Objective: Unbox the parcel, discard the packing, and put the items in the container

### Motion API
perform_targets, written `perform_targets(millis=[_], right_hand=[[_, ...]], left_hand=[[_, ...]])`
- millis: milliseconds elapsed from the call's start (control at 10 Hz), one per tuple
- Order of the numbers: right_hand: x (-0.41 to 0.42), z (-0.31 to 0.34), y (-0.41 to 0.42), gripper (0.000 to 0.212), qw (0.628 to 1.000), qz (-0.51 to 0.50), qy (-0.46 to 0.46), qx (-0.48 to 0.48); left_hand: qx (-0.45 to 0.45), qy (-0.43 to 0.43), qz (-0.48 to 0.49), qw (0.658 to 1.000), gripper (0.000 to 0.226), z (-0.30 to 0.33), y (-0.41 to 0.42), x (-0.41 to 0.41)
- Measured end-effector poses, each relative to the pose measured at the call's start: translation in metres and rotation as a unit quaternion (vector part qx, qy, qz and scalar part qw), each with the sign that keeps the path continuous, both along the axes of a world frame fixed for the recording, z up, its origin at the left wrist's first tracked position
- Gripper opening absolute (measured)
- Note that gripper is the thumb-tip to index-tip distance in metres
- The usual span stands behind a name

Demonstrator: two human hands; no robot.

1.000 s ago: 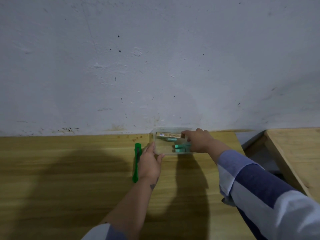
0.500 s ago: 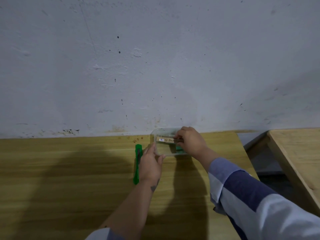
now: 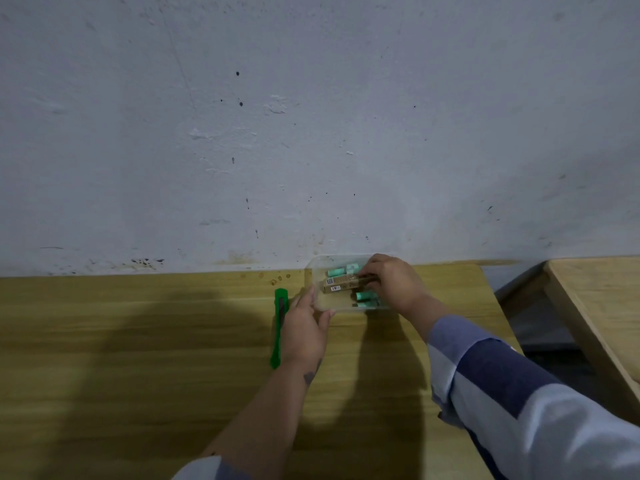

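A clear plastic container stands on the wooden table close to the wall. Inside it lie several small teal tubes and a narrow brown cardboard box with a barcode label. My left hand holds the container's near left corner, thumb at its front edge. My right hand reaches into the container from the right and pinches the right end of the brown box.
A green utility knife lies on the table just left of my left hand. A second wooden table stands to the right across a dark gap. The white wall rises right behind the container.
My right hand has shifted slightly right inside the container, with the brown box, uncovering the teal tubes. My left hand has stayed at the corner.
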State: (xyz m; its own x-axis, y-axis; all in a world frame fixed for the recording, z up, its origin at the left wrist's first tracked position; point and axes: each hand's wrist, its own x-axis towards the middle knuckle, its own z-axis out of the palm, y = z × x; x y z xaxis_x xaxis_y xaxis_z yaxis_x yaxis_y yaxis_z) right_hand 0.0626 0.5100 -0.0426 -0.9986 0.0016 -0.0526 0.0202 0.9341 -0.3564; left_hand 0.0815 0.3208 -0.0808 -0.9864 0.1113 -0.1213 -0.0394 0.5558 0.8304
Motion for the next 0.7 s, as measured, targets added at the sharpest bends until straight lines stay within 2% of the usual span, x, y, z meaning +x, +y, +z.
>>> perform_targets(millis=[300, 500, 700], right_hand=[[-0.003, -0.009, 0.002, 0.024, 0.998, -0.052, -0.024, -0.014], [0.004, -0.008, -0.001, 0.022, 0.994, -0.080, -0.009, -0.073], [0.034, 0.003, -0.013, 0.028, 0.976, -0.117, 0.088, -0.163]], left_hand=[[0.013, -0.004, 0.004, 1.000, 0.064, -0.002, 0.000, 0.000], [0.006, -0.023, -0.025, 0.999, 0.068, 0.005, -0.005, -0.002], [0.038, -0.068, -0.052, 0.996, 0.095, 0.027, -0.013, 0.002]])
